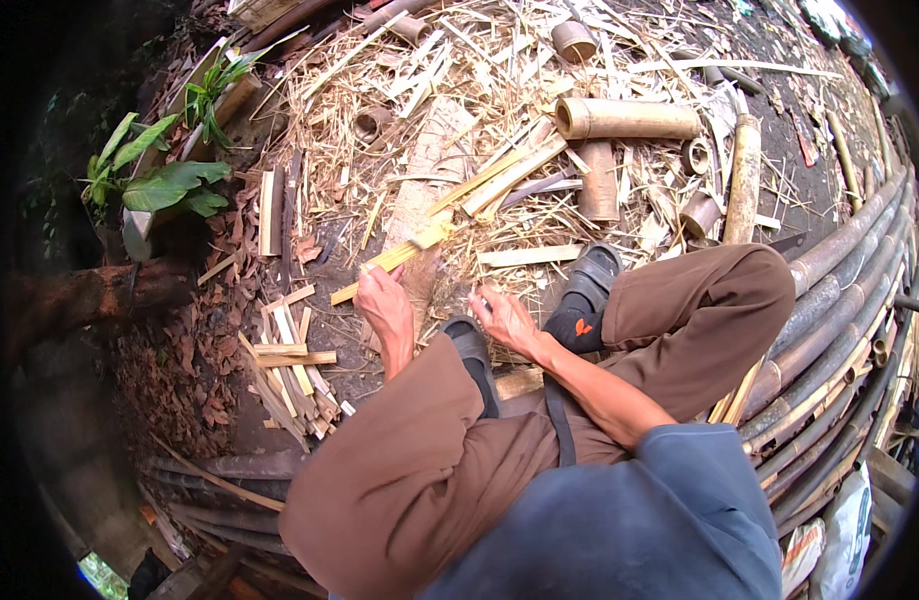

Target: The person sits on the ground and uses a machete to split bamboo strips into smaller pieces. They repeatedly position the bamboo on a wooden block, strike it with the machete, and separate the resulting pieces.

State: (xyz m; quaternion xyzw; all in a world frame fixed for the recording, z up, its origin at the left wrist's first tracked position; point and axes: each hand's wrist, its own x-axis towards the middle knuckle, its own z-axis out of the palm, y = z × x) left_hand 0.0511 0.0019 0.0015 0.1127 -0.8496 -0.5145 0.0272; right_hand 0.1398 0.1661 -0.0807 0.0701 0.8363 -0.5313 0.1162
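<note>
left hand [385, 305] grip closed on bamboo strip [395, 258], long axis running up-right (right hand [505, 320] grip unclear).

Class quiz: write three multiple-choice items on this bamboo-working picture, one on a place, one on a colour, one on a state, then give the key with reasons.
1. Where do the long bamboo poles lie? A) at the person's right B) at the person's left C) across the lap
2. What colour are the trousers? A) white B) brown C) green
3. What is the left hand doing? A) hanging empty B) resting on the knee C) gripping a bamboo strip

Key: 1 A, they line the right edge; 2 B, both legs show brown cloth; 3 C, its fingers close round the strip's end.
</note>
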